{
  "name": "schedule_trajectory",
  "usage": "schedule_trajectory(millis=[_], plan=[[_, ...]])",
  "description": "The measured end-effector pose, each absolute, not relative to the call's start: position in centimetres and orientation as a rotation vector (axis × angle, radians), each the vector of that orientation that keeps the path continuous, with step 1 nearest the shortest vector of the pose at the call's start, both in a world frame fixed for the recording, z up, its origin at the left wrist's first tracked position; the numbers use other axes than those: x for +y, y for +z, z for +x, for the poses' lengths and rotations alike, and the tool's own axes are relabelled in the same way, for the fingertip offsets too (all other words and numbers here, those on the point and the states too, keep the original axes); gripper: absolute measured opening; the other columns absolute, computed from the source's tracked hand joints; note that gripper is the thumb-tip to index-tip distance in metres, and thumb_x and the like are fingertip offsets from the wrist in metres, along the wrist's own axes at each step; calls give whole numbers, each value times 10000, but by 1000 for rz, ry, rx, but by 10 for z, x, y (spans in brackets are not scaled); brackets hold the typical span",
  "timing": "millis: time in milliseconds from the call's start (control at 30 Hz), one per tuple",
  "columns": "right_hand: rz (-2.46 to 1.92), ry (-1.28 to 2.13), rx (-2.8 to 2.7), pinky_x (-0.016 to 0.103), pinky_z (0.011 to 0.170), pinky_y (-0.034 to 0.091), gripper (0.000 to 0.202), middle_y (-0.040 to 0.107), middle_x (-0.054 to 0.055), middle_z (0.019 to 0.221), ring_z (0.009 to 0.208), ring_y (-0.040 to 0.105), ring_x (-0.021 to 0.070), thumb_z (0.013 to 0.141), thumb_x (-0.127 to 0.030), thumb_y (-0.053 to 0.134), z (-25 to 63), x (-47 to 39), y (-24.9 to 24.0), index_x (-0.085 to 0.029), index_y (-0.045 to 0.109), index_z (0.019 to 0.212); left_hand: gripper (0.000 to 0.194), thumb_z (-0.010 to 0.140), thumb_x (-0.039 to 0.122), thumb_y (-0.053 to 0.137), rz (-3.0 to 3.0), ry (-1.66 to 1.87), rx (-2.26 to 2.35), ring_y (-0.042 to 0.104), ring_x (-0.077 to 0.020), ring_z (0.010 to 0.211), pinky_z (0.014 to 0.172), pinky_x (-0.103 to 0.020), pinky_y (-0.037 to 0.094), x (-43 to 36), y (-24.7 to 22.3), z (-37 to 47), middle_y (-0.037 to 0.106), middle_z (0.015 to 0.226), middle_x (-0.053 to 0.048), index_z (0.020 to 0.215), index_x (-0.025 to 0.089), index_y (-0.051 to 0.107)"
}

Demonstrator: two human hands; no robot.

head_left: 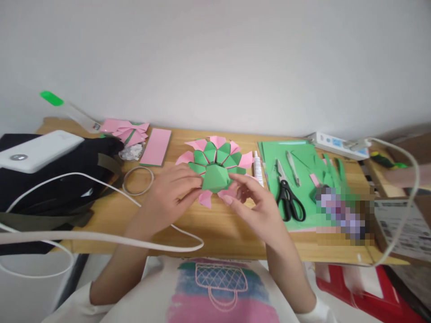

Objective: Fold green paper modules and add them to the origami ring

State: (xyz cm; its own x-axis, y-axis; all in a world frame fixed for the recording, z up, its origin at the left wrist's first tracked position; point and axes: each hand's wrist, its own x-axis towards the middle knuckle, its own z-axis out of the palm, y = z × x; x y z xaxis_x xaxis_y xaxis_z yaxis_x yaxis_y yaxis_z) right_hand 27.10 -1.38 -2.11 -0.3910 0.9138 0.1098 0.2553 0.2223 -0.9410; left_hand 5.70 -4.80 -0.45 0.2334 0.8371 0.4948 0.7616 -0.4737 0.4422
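A round folded-paper flower of green and pink pieces is at the middle of the wooden table. At its near side a larger green paper face is raised toward me. My left hand pinches the left edge of this part. My right hand grips the right side, thumb by a pink petal and index finger along the green edge. My hands partly cover the flower's near petals. To its right lies a white glue tube.
Black-handled scissors and a craft knife lie on green paper sheets at right. A roll of tape, pink paper and spare folded pieces are left. A white cable crosses before my left forearm.
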Motion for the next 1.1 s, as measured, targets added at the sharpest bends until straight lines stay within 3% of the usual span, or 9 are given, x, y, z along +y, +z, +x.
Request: schedule_trajectory(millis=[67,167,300,433,567,733,833,1100], plan=[[-1000,1190,-1768,252,636,478,294,645,9,893,698,557,111,798,-260,707,261,-12,-22,-248,672,1090,178,938,231,518,2341,1043,1508,654,-182,830,789,-318,504,-52,-3,56,715,808,-23,815,225,646],[-939,1222,-1747,236,586,442,41,596,-18,731,634,524,100,788,-238,702,253,-16,-21,-209,681,808,208,940,219,492,2270,1002,1463,645,-182,804,780,-322,501,-57,-8,53,715,808,-28,805,217,651],[-999,1061,-1786,232,545,396,214,504,-40,580,567,470,98,812,-233,663,244,-33,-21,-193,594,613,223,936,241,472,2164,1008,1466,663,-205,884,837,-342,506,-63,-19,52,738,909,-42,898,230,691],[-1159,706,-1736,243,552,397,213,508,-35,571,558,467,109,815,-236,632,234,-51,-34,-195,580,612,208,872,233,566,1760,1219,1595,653,-232,1004,935,-368,470,-74,-27,51,737,1032,-54,1021,216,710],[-1196,601,-1708,255,551,391,197,523,-30,572,548,460,120,829,-256,604,225,-61,-51,-199,592,640,31,759,208,698,1132,1224,1582,655,-210,724,754,-302,487,-84,-44,52,717,718,-17,770,209,727],[-1201,478,-1695,308,656,421,207,542,-4,624,649,495,164,826,-271,579,217,-64,-62,-214,554,628,177,792,289,712,790,1168,1331,667,-194,566,559,-261,472,-76,-80,71,715,671,-61,686,152,678],[-1196,406,-1691,345,718,420,196,568,23,686,737,507,194,822,-258,572,214,-63,-65,-220,547,630,221,846,333,678,564,1197,1185,677,-179,592,602,-266,511,-69,-92,82,708,665,-64,734,144,654],[-1213,317,-1724,356,776,413,148,605,33,739,836,523,213,805,-197,590,209,-56,-71,-222,542,668,109,879,191,645,304,1127,960,688,-136,663,676,-237,557,-61,-91,83,721,733,-44,776,153,648]])
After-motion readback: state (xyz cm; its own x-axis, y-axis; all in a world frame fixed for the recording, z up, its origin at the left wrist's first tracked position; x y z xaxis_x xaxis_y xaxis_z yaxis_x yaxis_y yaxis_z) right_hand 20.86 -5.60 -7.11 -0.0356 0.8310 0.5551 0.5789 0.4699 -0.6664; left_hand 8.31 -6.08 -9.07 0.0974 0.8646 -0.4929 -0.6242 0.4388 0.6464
